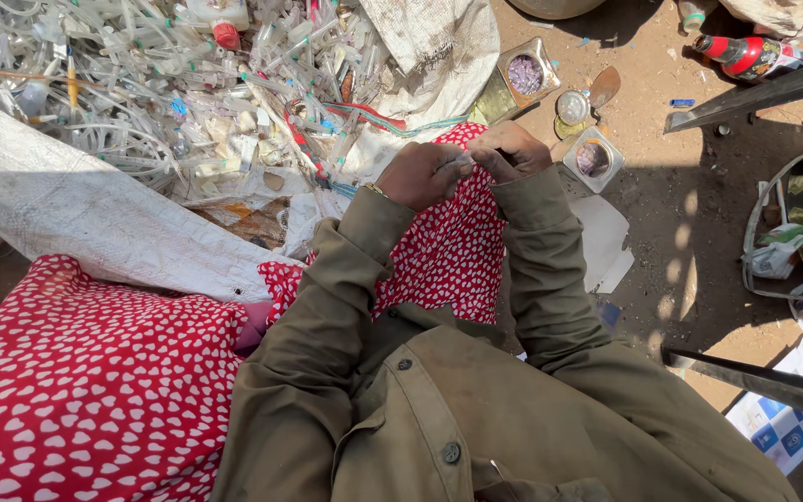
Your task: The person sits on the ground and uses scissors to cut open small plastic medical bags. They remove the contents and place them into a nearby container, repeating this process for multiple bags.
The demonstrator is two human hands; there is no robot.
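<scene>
1. A red cloth with little white hearts (85, 390) covers the person's lap and knees. It fills the bottom left of the view.
2. An olive-green jacket (476, 409) covers the person's chest and both arms.
3. A big heap of clear plastic tubes and syringes (169, 93) lies on the ground at the top left. Some bits have red, green or blue ends.
4. A long white woven sack (76, 218) lies just below the heap, touching the red cloth.
5. The dirt ground (662, 214) on the right is brown, with sun and shade on it.
6. Two square metal tins (524, 74) (593, 158) sit on the dirt, near the hands.
7. The left hand (420, 175) is curled up tight above the knee. It pinches one end of a small clear plastic piece (466, 163).
8. The right hand (511, 151) is curled up too, touching the left hand. Its fingertips pinch the other end of the same small piece, which sits between the two hands, just above the red cloth.
</scene>
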